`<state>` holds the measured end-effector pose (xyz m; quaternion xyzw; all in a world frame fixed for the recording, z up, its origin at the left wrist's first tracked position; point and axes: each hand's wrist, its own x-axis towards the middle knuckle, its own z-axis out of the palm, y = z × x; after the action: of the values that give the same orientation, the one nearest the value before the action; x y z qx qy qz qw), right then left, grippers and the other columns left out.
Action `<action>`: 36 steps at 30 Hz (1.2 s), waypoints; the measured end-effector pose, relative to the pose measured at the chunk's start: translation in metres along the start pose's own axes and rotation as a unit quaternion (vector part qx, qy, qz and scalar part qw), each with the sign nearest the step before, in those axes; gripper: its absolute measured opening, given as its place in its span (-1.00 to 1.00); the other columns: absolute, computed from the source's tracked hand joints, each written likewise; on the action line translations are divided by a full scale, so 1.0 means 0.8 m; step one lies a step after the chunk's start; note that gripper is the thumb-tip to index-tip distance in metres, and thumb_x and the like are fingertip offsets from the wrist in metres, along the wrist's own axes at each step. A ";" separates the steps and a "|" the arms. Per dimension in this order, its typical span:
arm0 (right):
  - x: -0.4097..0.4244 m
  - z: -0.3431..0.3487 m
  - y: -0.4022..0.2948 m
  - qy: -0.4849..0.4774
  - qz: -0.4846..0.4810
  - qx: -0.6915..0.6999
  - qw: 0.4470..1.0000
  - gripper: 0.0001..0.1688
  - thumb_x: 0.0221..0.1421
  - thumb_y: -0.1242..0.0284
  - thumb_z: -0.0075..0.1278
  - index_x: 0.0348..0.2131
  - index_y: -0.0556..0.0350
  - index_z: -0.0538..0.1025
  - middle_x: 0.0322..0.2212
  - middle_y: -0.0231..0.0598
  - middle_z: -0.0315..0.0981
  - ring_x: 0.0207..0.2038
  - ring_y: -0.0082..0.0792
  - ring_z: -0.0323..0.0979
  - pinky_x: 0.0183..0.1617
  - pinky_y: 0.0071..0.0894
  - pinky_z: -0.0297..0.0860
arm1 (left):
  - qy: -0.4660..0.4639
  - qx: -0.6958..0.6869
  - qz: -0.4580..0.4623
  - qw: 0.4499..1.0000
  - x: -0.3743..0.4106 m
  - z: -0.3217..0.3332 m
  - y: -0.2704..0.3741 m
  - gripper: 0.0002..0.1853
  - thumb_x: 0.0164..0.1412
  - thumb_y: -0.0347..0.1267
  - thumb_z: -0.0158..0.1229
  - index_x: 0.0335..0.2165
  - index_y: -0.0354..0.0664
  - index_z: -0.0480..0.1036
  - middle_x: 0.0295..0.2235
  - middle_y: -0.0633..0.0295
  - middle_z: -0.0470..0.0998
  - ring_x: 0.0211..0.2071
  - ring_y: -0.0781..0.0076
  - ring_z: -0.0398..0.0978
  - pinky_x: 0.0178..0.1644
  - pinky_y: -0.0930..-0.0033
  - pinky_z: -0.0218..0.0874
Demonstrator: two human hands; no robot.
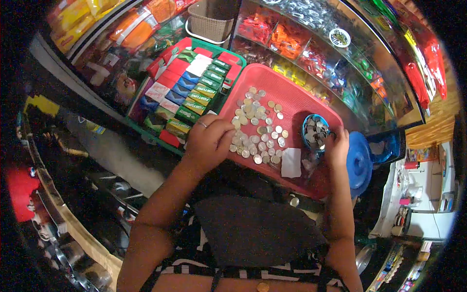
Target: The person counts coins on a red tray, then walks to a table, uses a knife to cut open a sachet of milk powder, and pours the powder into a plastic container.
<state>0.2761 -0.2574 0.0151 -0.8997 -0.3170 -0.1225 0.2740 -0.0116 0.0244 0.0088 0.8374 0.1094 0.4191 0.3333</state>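
Observation:
A red plastic tray (292, 91) lies before me with many loose coins (251, 109) spread over its left half. My left hand (209, 140), a ring on one finger, rests at the tray's left edge beside the coins; its fingers are bent and their tips partly hidden, so I cannot tell whether it holds anything. A small blue cup full of coins (315, 132) stands in the tray's right part. At the cup's right side is my right hand (336, 146), its fingertips hidden against the cup's rim. A torn piece of white paper (291, 162) lies near the tray's front edge.
Left of the tray, a green basket (239, 60) holds cigarette packs (199, 98). Behind stand a glass case with wrapped sweets (288, 40) and a woven brown plastic basket (211, 22). A round blue lid (359, 164) is right of the tray.

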 end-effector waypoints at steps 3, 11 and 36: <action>-0.004 0.006 0.021 0.002 -0.029 -0.067 0.997 -0.65 -0.07 0.65 0.04 -0.19 0.28 0.49 -0.23 0.10 0.46 -0.14 0.13 0.42 -0.05 -0.10 0.40 | -0.008 -0.004 -0.001 1.000 -0.001 0.001 -0.001 -0.88 0.01 -0.51 0.25 -0.39 -0.22 0.50 -0.42 0.07 0.51 -0.37 0.05 0.50 -0.27 0.13 0.35; -0.004 0.075 -0.132 -0.172 -0.216 0.049 0.960 -0.52 -0.03 0.65 0.03 -0.05 0.02 0.50 -0.20 0.00 0.45 -0.16 0.07 0.44 -0.07 -0.06 0.42 | -0.013 0.023 0.011 1.000 -0.003 0.002 -0.011 -0.88 0.00 -0.52 0.25 -0.39 -0.23 0.52 -0.41 0.06 0.51 -0.35 0.05 0.50 -0.26 0.13 0.35; -0.004 0.140 -0.184 -0.328 -0.227 -0.145 0.905 -0.48 0.06 0.36 0.13 0.05 -0.33 0.49 -0.15 -0.11 0.46 -0.17 0.00 0.52 -0.11 -0.13 0.48 | -0.014 0.022 0.014 1.000 -0.002 -0.002 -0.009 -0.88 0.00 -0.50 0.26 -0.40 -0.22 0.51 -0.41 0.09 0.52 -0.37 0.07 0.50 -0.26 0.15 0.36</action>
<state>0.1847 -0.0995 -0.0168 -0.8224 -0.5636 0.0761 -0.0140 -0.0129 0.0297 0.0040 0.8515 0.1023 0.4098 0.3108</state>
